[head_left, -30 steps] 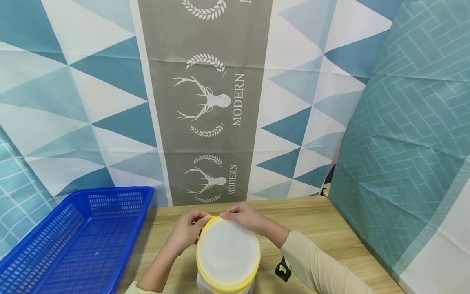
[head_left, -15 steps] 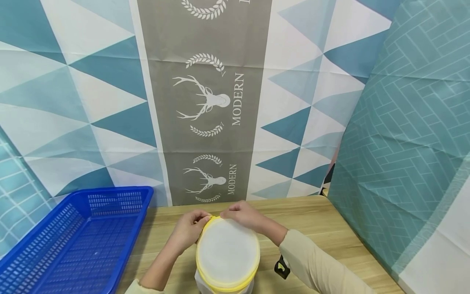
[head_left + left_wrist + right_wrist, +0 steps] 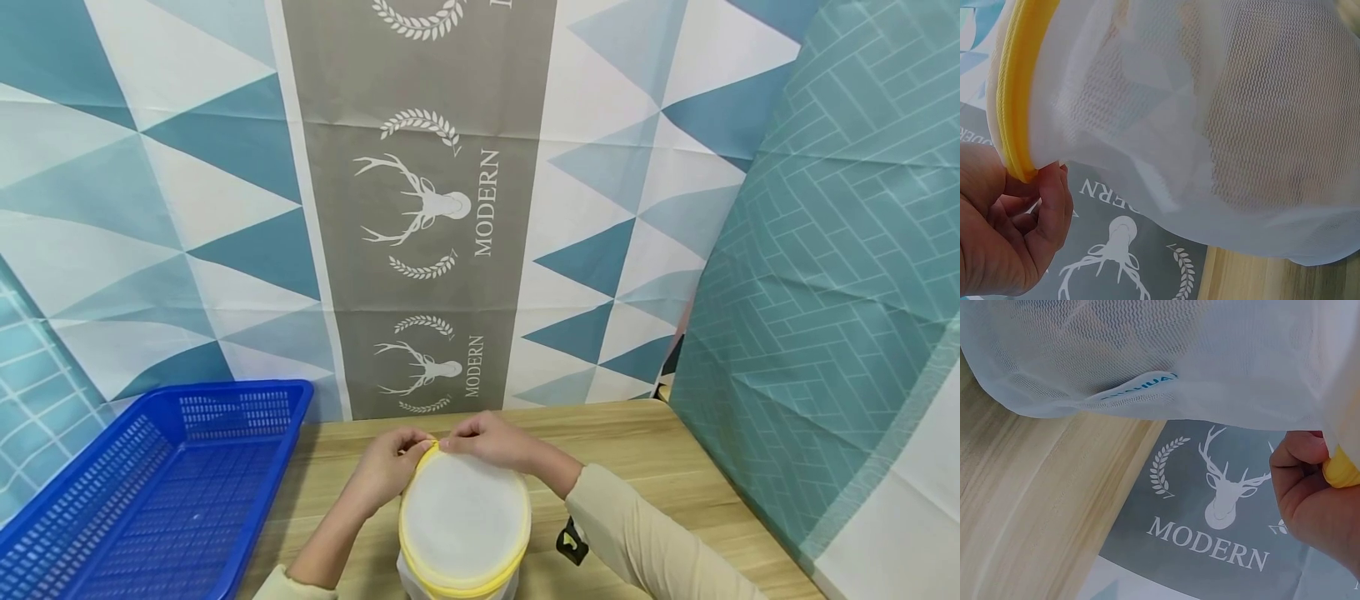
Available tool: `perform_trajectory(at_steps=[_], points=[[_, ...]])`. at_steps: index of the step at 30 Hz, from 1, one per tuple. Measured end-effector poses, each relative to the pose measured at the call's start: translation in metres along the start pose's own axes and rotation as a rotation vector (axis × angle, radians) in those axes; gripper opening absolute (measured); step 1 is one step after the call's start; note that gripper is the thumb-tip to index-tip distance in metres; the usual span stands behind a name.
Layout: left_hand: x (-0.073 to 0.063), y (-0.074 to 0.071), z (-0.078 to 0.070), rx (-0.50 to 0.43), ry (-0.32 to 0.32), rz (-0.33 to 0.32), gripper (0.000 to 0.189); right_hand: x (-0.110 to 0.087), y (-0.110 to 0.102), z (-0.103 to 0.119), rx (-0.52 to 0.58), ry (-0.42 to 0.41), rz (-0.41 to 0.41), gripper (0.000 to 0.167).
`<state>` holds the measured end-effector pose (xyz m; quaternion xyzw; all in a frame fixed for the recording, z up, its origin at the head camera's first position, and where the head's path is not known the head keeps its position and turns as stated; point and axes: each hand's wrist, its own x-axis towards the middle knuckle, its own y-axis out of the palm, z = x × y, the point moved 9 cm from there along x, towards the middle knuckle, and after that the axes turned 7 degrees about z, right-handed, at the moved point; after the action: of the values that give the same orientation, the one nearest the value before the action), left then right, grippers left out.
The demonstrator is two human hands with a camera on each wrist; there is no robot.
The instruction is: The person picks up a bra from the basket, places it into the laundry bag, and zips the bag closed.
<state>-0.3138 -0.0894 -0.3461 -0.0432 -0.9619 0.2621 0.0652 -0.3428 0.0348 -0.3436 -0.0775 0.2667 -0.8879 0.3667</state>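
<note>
A white mesh laundry bag [image 3: 465, 521], cylindrical with a round flat top, stands on the table in front of me in the head view. Yellow zipper trim [image 3: 1019, 87] runs round the top's edge. At the far side of that edge, my left hand [image 3: 382, 471] pinches the yellow trim between thumb and fingers. Right beside it, my right hand [image 3: 495, 442] pinches the same trim, its thumb over the top. Through the mesh in the left wrist view, something brownish shows dimly. Blue lettering on a white label [image 3: 1141, 386] shows in the right wrist view.
A blue plastic basket [image 3: 288, 450] with perforated sides stands left of the bag. A small black item with a yellow-green mark [image 3: 572, 543] is by my right sleeve. Patterned cloth [image 3: 420, 250] hangs behind the wooden table [image 3: 637, 450], with teal cloth at the right.
My right hand has shifted slightly left along the yellow trim, closer to my left hand. The left hand and the bag have stayed nearly in place.
</note>
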Motion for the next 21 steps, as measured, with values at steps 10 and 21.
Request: perform_trajectory(at_steps=[10, 21], points=[[0.0010, 0.0007, 0.0007, -0.003, 0.003, -0.005, 0.012, -0.0012, -0.0023, -0.0031, 0.014, 0.009, -0.046, 0.023], [0.0012, -0.0005, 0.0001, -0.003, 0.014, -0.022, 0.011, -0.0020, -0.0042, -0.0054, 0.040, 0.008, -0.060, 0.026]])
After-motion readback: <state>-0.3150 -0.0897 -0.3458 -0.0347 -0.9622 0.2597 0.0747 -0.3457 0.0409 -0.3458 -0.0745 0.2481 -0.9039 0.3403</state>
